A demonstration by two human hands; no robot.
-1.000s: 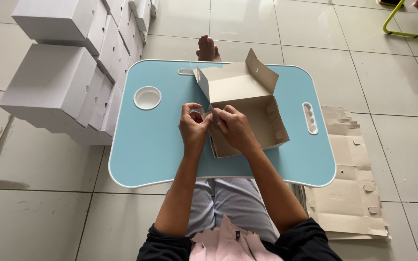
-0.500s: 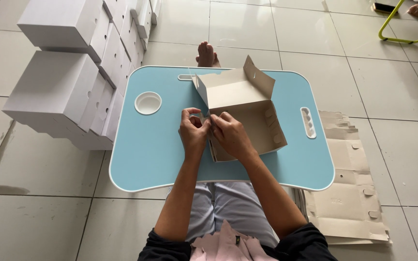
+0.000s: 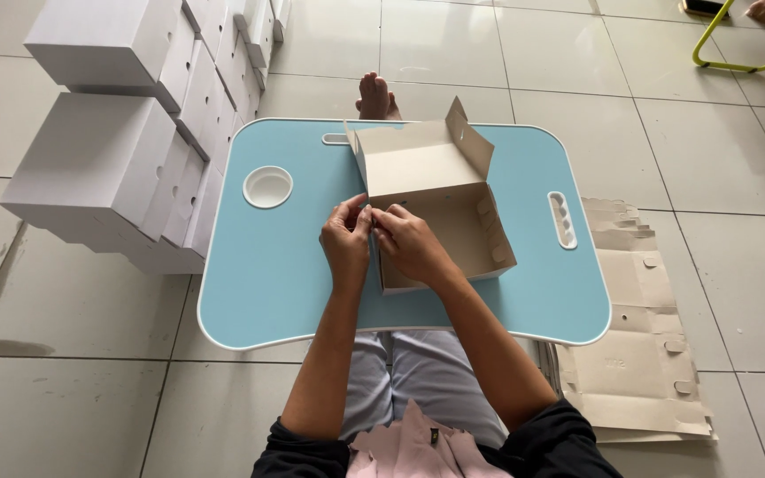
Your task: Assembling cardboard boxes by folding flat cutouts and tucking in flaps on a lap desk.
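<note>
A half-folded brown cardboard box with its lid flap raised sits on a light blue lap table. My left hand pinches the box's left side wall near its front corner. My right hand meets it there, fingers pressing on the same wall edge. The inside of the box shows tabs along its right wall. Both hands hide the left front corner.
Stacks of assembled white boxes fill the floor to the left. A pile of flat cardboard blanks lies on the tiles at the right. A round white cup recess is in the table. My bare foot shows beyond the table. A yellow-green frame stands far right.
The hands stay pinched on the box's left wall, with small finger shifts. The view has tilted slightly, so the table sits a little lower in the picture.
</note>
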